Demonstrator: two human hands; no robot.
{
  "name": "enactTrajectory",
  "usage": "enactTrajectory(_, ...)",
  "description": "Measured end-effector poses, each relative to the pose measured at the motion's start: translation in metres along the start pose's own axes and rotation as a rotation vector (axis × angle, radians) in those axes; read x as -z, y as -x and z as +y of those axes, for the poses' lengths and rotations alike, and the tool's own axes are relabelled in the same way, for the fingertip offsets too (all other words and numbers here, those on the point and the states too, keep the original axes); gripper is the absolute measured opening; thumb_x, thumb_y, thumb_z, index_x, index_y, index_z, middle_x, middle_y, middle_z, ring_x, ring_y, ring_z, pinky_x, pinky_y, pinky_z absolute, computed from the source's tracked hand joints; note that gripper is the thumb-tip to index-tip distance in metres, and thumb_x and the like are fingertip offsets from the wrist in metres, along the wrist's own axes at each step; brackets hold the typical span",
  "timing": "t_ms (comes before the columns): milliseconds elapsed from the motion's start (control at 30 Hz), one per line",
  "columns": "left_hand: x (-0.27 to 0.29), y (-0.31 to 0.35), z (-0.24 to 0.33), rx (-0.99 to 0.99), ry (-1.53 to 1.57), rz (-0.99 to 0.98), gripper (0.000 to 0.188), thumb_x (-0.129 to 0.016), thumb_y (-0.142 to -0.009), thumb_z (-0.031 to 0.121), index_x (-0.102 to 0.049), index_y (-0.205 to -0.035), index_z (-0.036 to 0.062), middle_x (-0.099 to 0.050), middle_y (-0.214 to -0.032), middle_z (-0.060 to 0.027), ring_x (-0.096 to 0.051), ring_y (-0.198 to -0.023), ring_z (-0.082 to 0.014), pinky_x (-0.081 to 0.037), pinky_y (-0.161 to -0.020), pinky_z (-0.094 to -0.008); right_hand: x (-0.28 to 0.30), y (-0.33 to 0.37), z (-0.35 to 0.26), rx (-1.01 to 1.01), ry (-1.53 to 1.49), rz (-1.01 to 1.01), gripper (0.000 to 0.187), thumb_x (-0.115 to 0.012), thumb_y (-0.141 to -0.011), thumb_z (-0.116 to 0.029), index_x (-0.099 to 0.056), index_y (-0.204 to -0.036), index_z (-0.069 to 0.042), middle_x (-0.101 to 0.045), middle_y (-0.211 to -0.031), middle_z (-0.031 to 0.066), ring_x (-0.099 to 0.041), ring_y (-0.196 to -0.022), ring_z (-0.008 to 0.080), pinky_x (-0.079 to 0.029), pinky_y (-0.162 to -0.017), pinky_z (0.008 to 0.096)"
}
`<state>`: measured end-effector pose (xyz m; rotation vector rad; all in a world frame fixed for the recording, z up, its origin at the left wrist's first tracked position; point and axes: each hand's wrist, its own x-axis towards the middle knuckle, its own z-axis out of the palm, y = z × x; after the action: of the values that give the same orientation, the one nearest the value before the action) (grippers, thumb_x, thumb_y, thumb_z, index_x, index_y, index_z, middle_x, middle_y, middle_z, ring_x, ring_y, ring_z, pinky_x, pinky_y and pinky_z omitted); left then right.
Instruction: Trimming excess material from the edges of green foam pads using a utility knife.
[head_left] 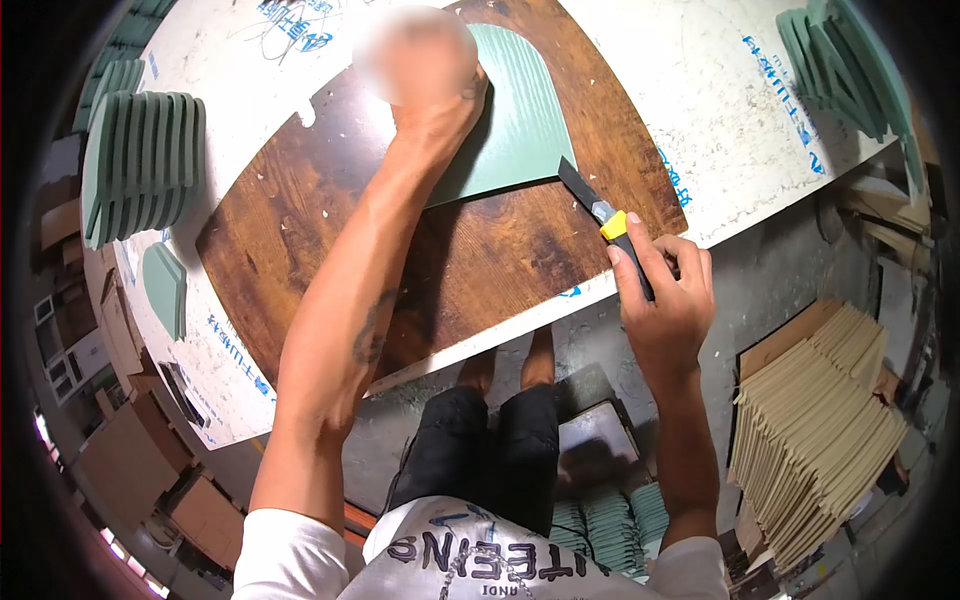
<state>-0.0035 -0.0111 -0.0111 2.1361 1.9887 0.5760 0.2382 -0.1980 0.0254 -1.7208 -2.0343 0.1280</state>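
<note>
Right hand (672, 285) clamped on utility knife (615, 226), left hand (438, 92) at green panel (522, 112), grip unclear

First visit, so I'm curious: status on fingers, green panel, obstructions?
Left fingers blurred, at green panel. Right fingers gripping utility knife, blade at panel's corner. Panel on brown board; no obstruction seen.

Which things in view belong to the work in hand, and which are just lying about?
In use:
- black-and-yellow knife, in the right hand
- green panel, near the partly blurred left hand
- brown board beneath it

Lying about, apparently:
- left green stack
- upper-right green stack
- beige stack
</note>
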Motion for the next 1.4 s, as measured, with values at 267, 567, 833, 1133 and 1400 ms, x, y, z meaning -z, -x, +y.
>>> enactTrajectory(267, -0.011, 0.000, -0.007, -0.140, -0.079, 0.350, 0.015, -0.055, -0.094, 0.009, -0.056, -0.101, -0.0045, -0.052, -0.100, -0.0272, -0.051, -0.096, -0.0428, -0.040, -0.088, -0.0538, -0.002, -0.026, -0.001, 0.018, -0.001, -0.065, 0.035, -0.081, -0.086, -0.025, -0.079, -0.119, -0.016, -0.061, -0.092, 0.0069, -0.058, -0.083, 0.0238, -0.050, -0.063, 0.0348)
enactTrajectory(567, -0.002, 0.002, -0.001, -0.124, -0.044, 0.316, 0.014, -0.053, -0.097, 0.007, -0.055, -0.105, -0.0045, -0.050, -0.101, -0.0251, -0.049, -0.097, -0.0408, -0.039, -0.088, -0.0521, -0.016, -0.050, 0.000, 0.025, -0.033, -0.110, 0.032, -0.077, -0.090, -0.032, -0.078, -0.119, -0.018, -0.061, -0.092, 0.0040, -0.055, -0.081, 0.0218, -0.048, -0.061, 0.0343)
enactTrajectory(833, -0.002, 0.000, 0.000, -0.104, -0.049, 0.291, 0.015, -0.054, -0.097, 0.007, -0.056, -0.106, -0.0057, -0.051, -0.101, -0.0239, -0.050, -0.095, -0.0384, -0.039, -0.087, -0.0497, -0.030, -0.080, 0.009, 0.080, -0.021, -0.105, 0.034, -0.077, -0.091, -0.035, -0.077, -0.122, -0.021, -0.065, -0.095, 0.0058, -0.058, -0.080, 0.0221, -0.050, -0.062, 0.0335)
enactTrajectory(1133, 0.005, 0.001, 0.004, -0.057, -0.044, 0.244, 0.016, -0.055, -0.097, 0.007, -0.058, -0.104, -0.0068, -0.053, -0.100, -0.0241, -0.052, -0.096, -0.0381, -0.041, -0.087, -0.0488, -0.049, -0.133, 0.015, 0.212, -0.022, -0.037, 0.033, -0.081, -0.089, -0.016, -0.079, -0.121, -0.017, -0.071, -0.092, 0.0059, -0.067, -0.076, 0.0156, -0.054, -0.065, 0.0279)
enactTrajectory(1400, 0.003, 0.000, 0.004, -0.058, -0.016, 0.251, 0.016, -0.055, -0.094, 0.004, -0.059, -0.101, -0.0095, -0.054, -0.099, -0.0261, -0.053, -0.095, -0.0395, -0.044, -0.087, -0.0492, -0.051, -0.171, 0.017, 0.254, -0.057, -0.114, 0.031, -0.078, -0.092, -0.023, -0.078, -0.123, -0.019, -0.071, -0.091, 0.0045, -0.065, -0.073, 0.0137, -0.050, -0.062, 0.0274)
